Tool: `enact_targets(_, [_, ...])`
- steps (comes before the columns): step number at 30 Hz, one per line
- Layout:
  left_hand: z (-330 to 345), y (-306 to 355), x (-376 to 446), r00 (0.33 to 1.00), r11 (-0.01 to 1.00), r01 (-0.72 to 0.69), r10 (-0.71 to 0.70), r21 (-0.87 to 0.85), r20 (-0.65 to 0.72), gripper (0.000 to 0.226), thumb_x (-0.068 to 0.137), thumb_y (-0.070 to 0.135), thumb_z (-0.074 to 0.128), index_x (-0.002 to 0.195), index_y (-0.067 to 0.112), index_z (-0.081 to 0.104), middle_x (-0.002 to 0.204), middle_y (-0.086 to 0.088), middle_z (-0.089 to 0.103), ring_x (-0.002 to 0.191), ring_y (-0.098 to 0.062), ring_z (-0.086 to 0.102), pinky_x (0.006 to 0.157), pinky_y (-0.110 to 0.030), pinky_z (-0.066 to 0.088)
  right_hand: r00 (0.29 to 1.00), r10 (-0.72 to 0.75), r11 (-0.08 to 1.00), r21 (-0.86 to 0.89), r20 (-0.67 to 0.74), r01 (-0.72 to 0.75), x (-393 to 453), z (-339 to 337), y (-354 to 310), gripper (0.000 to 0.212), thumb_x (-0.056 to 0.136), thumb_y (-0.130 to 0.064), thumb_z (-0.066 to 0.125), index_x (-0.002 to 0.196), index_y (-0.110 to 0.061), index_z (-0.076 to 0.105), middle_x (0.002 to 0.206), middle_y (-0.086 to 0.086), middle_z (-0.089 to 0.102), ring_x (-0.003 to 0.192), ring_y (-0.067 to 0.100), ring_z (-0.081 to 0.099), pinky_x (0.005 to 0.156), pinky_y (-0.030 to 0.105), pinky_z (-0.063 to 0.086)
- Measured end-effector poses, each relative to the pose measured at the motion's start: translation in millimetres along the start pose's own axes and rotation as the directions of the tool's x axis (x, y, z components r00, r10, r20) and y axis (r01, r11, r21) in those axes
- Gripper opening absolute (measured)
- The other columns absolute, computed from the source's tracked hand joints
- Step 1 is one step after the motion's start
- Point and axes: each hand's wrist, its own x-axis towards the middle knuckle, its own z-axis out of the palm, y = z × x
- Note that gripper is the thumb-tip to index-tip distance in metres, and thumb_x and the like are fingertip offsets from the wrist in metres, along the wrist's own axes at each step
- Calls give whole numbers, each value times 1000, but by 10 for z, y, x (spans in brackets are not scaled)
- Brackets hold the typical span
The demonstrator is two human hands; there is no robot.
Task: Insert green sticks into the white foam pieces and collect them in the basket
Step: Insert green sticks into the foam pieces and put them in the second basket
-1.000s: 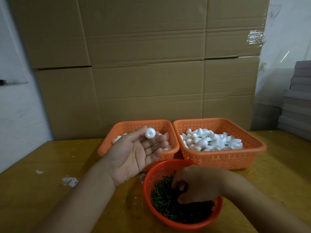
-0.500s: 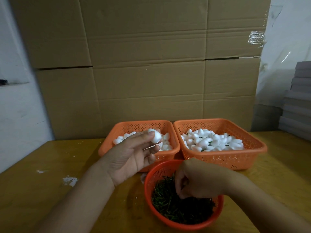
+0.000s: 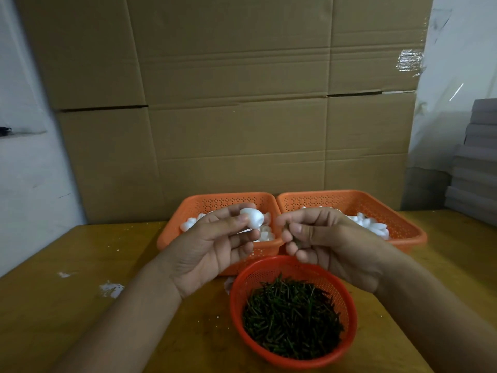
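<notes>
**Red bowl of sticks in front, foam piece held above it**

Red mesh plastic forms the round bowl [image 3: 293, 354] nearest the viewer, and it is filled with a heap of short green sticks [image 3: 291, 316]. It stands on a yellow wooden table [image 3: 67, 319], where white crumbs [image 3: 110, 288] are scattered to the left.

Above the bowl's far rim both hands are raised, close together but apart. A single white foam piece [image 3: 252, 218] is pinched between the thumb and fingertips of the left hand [image 3: 212, 249], with the remaining fingers curled beneath it. The fingers of the right hand [image 3: 328, 243] are curled inward, and a thin dark green stick [image 3: 295, 239] is gripped between thumb and fingers; only a short part of it is seen.

Behind the hands two orange rectangular baskets are set side by side, touching. White foam pieces [image 3: 192, 223] are held in the left basket [image 3: 215, 201], and more white foam pieces [image 3: 373, 226] are piled in the right basket [image 3: 349, 200].

Further back a wall of flattened cardboard [image 3: 236, 103] is stood upright, and grey stacked boards [image 3: 473, 168] are seen at the right edge.
</notes>
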Motion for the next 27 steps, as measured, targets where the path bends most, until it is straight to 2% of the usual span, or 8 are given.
enact_targets(4, [0,3,-1,1000,1000,6,-6,-6,3,29,79,8,69,107,10,68,110,-15,72,77,-16,70,62,-25,58,998,-42,996,78,-45,46,-4,-2,-28,24,78,-1,63,95,-8,79,80,8,71,65,12,69,57,19,57])
enact_targets(7, [4,8,-5,1000,1000,6,-6,-5,5,29,78,8,69,107,11,69,111,-15,73,77,-16,70,63,-25,58,996,-67,996,58,-59,71,-5,11,-28,24,76,0,65,95,-6,77,81,11,71,64,13,69,57,19,58])
enact_targets(11, [12,10,-12,1000,1000,-4,4,-13,-4,28,75,8,71,104,11,70,109,-16,73,76,-17,71,62,-25,58,990,-114,978,-188,-87,96,-20,60,-24,10,76,-10,69,82,-12,78,77,11,71,58,13,64,51,20,54])
enact_targets(14, [12,4,-8,1000,1000,-14,13,-9,-12,31,77,7,69,108,9,67,110,-16,72,78,-18,71,64,-25,59,976,-179,916,-384,-128,118,-39,84,-27,6,85,-11,67,88,-9,72,80,13,73,55,14,61,48,22,50])
enact_targets(17, [16,0,-6,1000,1000,-20,20,-5,-11,25,76,7,72,100,10,73,107,-16,71,79,-19,71,65,-26,60,956,-242,863,-486,-164,136,-40,102,-24,5,93,-6,63,90,-6,68,74,11,73,51,14,59,45,22,48])
enact_targets(20, [7,0,-6,1000,1000,-19,19,-6,-7,21,73,7,75,93,13,79,102,-15,72,80,-19,72,67,-27,60,941,-280,837,-528,-188,144,-28,124,-17,8,91,-6,66,84,-6,71,63,7,67,48,14,58,44,22,48])
enact_targets(23, [-12,0,-5,1000,1000,-22,22,-1,1,22,73,8,77,94,14,79,100,-14,72,83,-19,72,69,-27,60,939,-281,844,-517,-197,145,-19,119,-5,10,90,-3,66,86,-7,74,64,7,69,56,14,64,52,21,54])
enact_targets(27, [-32,-5,-7,999,999,-31,31,13,-21,25,72,7,78,96,12,79,104,-17,72,87,-22,73,72,-28,60,937,-296,846,-506,-182,169,-18,117,4,25,92,8,58,92,-11,75,74,4,74,68,12,70,64,19,57])
